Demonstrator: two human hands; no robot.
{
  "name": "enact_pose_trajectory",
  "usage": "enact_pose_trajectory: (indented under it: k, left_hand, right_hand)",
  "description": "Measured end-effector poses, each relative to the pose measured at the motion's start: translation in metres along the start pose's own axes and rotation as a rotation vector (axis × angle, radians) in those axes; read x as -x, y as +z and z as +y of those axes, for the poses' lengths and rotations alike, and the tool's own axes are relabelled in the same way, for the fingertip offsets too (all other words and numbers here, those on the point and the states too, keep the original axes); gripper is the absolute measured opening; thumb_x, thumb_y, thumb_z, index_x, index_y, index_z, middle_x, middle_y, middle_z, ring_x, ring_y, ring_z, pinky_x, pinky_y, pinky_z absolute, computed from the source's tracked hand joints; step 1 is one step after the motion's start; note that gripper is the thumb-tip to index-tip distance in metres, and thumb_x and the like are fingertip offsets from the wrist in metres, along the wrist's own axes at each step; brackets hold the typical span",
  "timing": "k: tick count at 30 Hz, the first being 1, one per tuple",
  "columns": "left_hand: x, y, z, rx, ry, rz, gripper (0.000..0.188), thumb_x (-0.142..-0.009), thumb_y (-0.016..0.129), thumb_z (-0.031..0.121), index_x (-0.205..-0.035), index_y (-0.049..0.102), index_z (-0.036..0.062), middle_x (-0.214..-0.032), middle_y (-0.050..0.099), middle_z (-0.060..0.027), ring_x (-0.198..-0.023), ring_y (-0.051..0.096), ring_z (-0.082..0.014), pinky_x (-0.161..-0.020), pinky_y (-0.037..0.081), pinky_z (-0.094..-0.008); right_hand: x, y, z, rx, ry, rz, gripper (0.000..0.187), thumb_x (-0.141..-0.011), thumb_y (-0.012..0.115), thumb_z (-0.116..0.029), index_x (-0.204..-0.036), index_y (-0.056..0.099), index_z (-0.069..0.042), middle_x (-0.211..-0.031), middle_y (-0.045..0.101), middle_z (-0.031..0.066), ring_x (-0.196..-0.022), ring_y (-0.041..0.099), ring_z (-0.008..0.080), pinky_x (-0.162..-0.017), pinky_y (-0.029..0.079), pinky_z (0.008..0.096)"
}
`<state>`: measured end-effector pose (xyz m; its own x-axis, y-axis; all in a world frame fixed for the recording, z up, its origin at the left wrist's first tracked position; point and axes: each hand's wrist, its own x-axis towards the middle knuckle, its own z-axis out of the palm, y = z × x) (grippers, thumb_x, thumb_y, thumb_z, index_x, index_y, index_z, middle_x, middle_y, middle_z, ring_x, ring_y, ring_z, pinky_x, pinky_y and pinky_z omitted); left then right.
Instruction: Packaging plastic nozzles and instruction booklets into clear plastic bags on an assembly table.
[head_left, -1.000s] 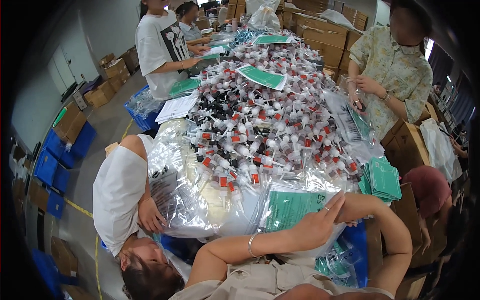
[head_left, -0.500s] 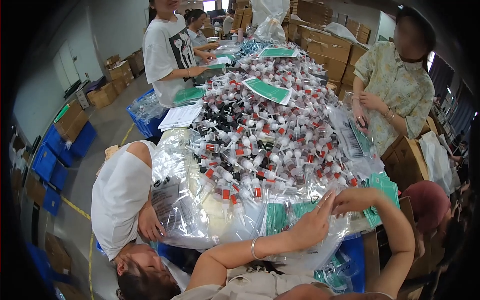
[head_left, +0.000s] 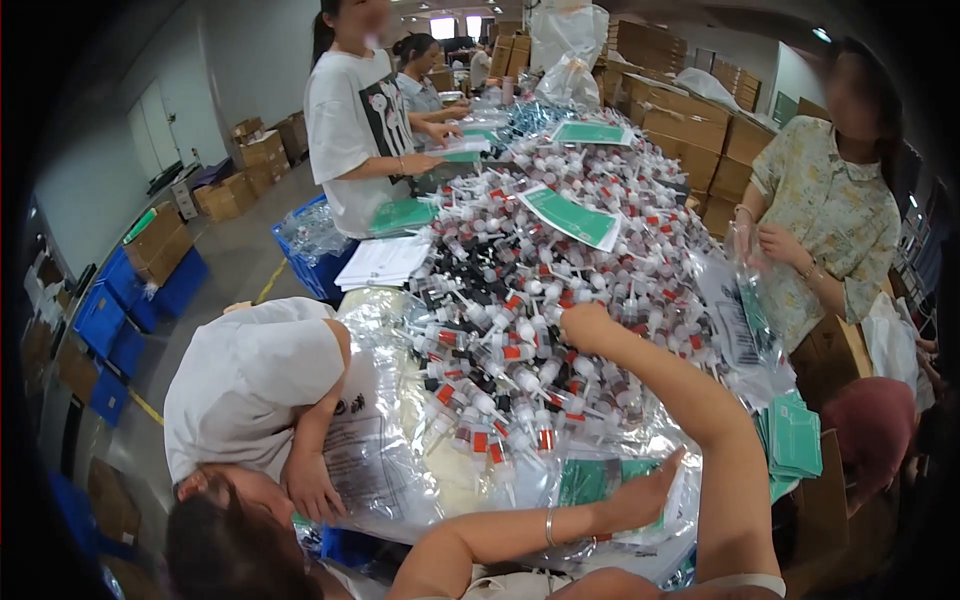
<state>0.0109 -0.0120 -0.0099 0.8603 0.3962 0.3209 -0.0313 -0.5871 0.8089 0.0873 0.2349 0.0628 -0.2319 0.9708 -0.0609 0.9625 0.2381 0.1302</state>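
A large heap of small clear bottles with white nozzle tops, many with red labels, covers the table. My right hand reaches into its middle, fingers curled at a small white-topped bottle; the fingertips are partly hidden. Below the heap my left hand, with a bangle at the wrist, is held edge-on over clear plastic bags, its fingers extended and apart from the bottles. Under and beside it lie green printed cards in clear plastic.
A stack of green cards lies at the right edge. A co-worker in a white shirt leans in at left; others stand at far left and right. White papers and a green sheet rest by and on the heap. Blue crates stand left.
My hands, close together over the bags before, have parted. The right one has moved forward and left into the bottles; the left has dropped lower over the bags. The view has shifted.
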Motion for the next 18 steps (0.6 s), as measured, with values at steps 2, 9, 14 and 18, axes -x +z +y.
enact_pose_trajectory:
  k: [2, 9, 14, 18]
  left_hand:
    - [0.002, 0.005, -0.009, -0.001, -0.007, -0.004, 0.079, -0.076, 0.046, 0.0, -0.14, -0.001, -0.0072, -0.138, 0.027, -0.0314, -0.07, 0.057, -0.0415, -0.061, 0.046, -0.0468]
    - [0.002, 0.01, -0.016, -0.071, 0.001, -0.024, 0.077, -0.077, 0.046, 0.0, -0.139, 0.001, -0.0081, -0.14, 0.023, -0.0324, -0.068, 0.058, -0.042, -0.061, 0.048, -0.0468]
    - [0.002, 0.002, -0.013, -0.122, 0.076, 0.053, 0.073, -0.079, 0.047, 0.003, -0.137, 0.007, -0.0136, -0.136, 0.029, -0.0354, -0.061, 0.058, -0.0341, -0.057, 0.047, -0.038]
    - [0.003, 0.001, -0.006, 0.048, 0.069, 0.065, 0.074, -0.08, 0.044, -0.001, -0.14, 0.002, -0.0068, -0.14, 0.024, -0.032, -0.082, 0.059, -0.041, -0.072, 0.048, -0.0429]
  right_hand:
    - [-0.008, -0.003, -0.013, 0.057, -0.009, -0.08, 0.023, -0.074, 0.063, -0.024, -0.09, 0.067, -0.007, -0.089, 0.067, 0.0148, -0.083, 0.065, 0.0313, -0.07, 0.052, 0.0439]
    - [-0.033, 0.001, -0.008, 0.075, -0.063, -0.353, 0.033, -0.068, 0.065, -0.021, -0.097, 0.067, -0.006, -0.101, 0.066, 0.0156, -0.091, 0.064, 0.0302, -0.074, 0.052, 0.0438]
    - [-0.018, -0.028, -0.017, -0.099, -0.117, -0.405, 0.039, -0.064, 0.066, -0.024, -0.1, 0.066, -0.007, -0.102, 0.065, 0.0156, -0.091, 0.064, 0.0316, -0.075, 0.052, 0.0424]
    - [-0.02, 0.002, 0.001, -0.17, -0.017, -0.314, 0.034, -0.064, 0.065, -0.024, -0.092, 0.068, -0.006, -0.095, 0.066, 0.016, -0.087, 0.064, 0.0309, -0.072, 0.052, 0.0415]
